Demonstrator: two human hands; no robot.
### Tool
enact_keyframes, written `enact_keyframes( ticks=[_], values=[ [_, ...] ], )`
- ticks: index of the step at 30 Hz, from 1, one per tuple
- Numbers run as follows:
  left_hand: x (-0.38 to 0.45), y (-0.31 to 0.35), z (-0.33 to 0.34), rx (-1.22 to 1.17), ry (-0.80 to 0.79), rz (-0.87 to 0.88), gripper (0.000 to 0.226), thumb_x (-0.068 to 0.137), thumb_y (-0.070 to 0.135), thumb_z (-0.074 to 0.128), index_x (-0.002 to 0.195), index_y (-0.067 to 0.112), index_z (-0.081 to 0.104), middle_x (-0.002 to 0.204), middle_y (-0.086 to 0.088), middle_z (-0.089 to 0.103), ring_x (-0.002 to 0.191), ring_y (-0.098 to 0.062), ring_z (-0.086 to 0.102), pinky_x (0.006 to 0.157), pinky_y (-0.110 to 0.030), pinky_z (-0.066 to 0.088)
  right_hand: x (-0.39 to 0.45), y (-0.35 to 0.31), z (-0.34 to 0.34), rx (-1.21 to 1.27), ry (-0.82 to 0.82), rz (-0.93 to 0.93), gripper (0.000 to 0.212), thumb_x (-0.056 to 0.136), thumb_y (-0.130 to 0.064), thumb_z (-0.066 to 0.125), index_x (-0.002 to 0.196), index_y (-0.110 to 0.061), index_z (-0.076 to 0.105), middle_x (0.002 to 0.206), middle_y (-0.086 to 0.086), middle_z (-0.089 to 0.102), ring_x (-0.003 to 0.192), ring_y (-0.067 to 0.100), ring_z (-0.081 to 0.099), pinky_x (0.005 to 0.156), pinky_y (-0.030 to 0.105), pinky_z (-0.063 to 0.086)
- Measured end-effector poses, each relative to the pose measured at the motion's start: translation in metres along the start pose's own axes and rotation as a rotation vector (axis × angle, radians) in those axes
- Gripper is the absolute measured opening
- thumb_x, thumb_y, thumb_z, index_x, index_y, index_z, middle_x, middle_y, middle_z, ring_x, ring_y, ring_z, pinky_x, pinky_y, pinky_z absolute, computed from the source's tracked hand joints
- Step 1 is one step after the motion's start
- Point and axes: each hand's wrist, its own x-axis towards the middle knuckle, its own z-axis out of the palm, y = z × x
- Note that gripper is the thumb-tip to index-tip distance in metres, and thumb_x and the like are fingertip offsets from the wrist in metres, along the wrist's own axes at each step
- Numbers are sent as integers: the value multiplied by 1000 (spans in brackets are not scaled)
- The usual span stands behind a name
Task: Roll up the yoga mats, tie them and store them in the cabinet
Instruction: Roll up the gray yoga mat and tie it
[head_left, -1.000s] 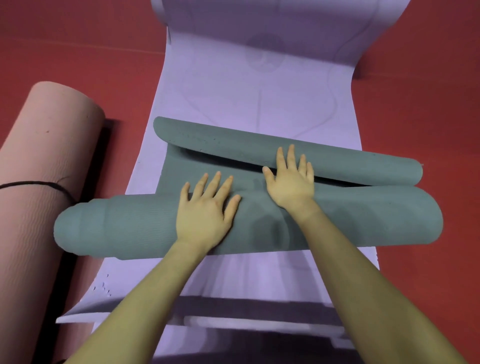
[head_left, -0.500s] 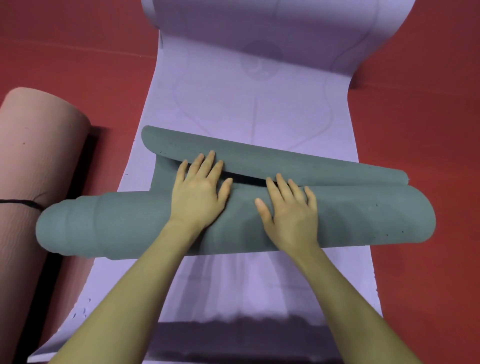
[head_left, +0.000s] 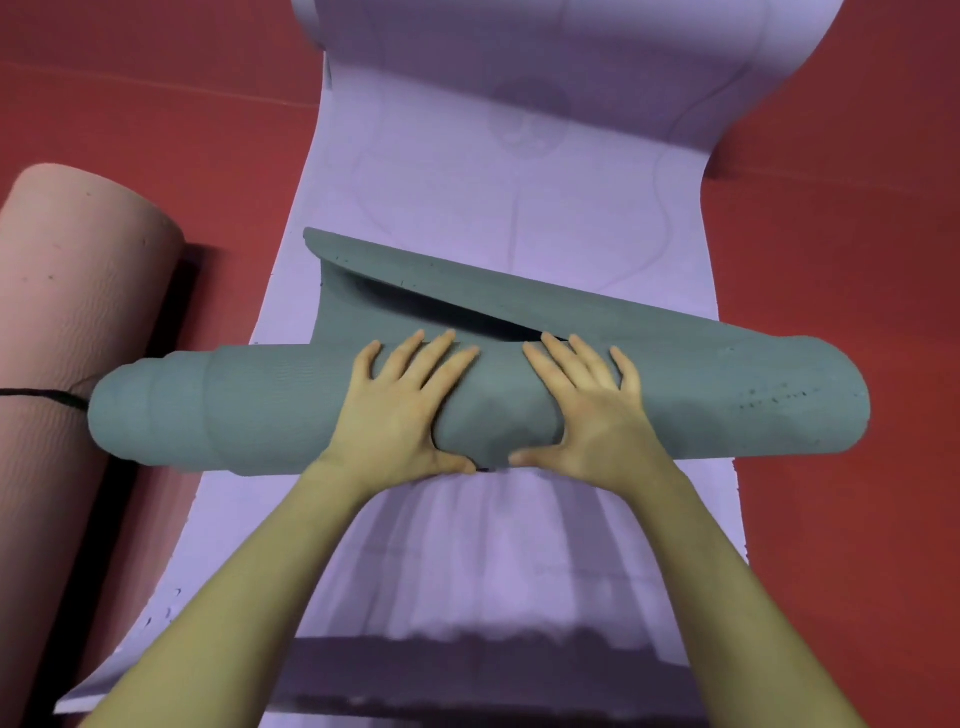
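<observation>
Covering the red floor (head_left: 831, 260), the lilac mat (head_left: 519, 208) runs straight away from the person, and the grey roll (head_left: 260, 405) lies across it, long axis left to right, loose flap (head_left: 467, 291) just beyond the fingers. The tied pink roll (head_left: 67, 312) lies beside it at left. Left hand (head_left: 400, 410) and right hand (head_left: 587, 410) press flat near the roll's middle, fingers spread, equally near.

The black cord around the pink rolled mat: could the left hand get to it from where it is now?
Probably yes. The left hand rests on the grey mat, and the black cord lies just past that roll's left end, with nothing between them but the roll itself.
</observation>
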Motion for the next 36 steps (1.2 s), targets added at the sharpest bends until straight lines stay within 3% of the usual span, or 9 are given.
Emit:
enact_keyframes(
  ticks=[2,4,10,16,21,27,30,33,36],
  values=[
    [-4,1,1,26,21,45,111,49,85,60,139,22,46,140,-6,51,125,-36,49,98,-61,33,-2,0,-2,-93,-115,1,127,56,-70,73,152,-32,1,160,-9,-1,147,17,-6,115,45,-12],
    [-4,3,0,48,4,36,112,46,83,58,139,22,47,139,-7,51,123,-39,49,96,-65,32,0,-1,1,-158,-101,0,132,53,-62,80,153,-30,0,161,-5,-1,147,22,-5,116,47,-8],
    [-4,11,-6,43,-1,25,106,42,62,79,135,19,51,130,-10,58,108,-42,57,87,-65,38,-7,-2,18,-128,131,-11,119,34,-49,90,140,-19,44,141,6,48,132,28,41,109,55,20],
    [-26,15,-7,26,49,53,104,42,60,80,134,22,49,127,-8,60,103,-40,59,85,-58,42,-26,-11,20,-115,189,-22,113,32,-47,91,134,-17,52,134,5,55,124,27,49,105,50,17],
    [-65,26,-14,-29,45,91,93,53,73,49,133,25,45,124,-5,62,99,-36,61,82,-49,44,-63,-27,22,-104,65,-28,111,38,-57,85,136,-20,49,137,1,51,125,24,45,104,49,17],
    [-99,39,-16,-32,4,103,97,50,74,57,133,25,50,126,-2,61,100,-34,61,83,-45,42,-101,-40,27,-82,48,-32,114,30,-57,87,132,-17,54,132,3,56,118,26,51,99,47,19],
    [-110,45,-16,-15,-39,117,99,48,71,62,134,24,50,127,-5,60,102,-35,60,84,-46,43,-112,-42,21,-54,-46,-46,108,45,-61,81,140,-22,46,144,-1,45,130,22,41,106,47,17],
    [-114,49,-19,-70,-41,88,81,66,73,48,132,26,56,128,-5,60,107,-35,59,88,-47,43,-109,-35,3,176,-118,65,82,72,-76,42,142,-34,42,150,-12,37,137,7,29,110,33,11],
    [-114,54,-21,-121,-25,31,65,81,69,40,126,29,62,127,-2,62,108,-34,60,89,-47,43,-97,-26,-1,280,-113,226,55,98,-55,32,147,-31,34,155,-6,29,140,12,26,109,29,11]
  ],
)
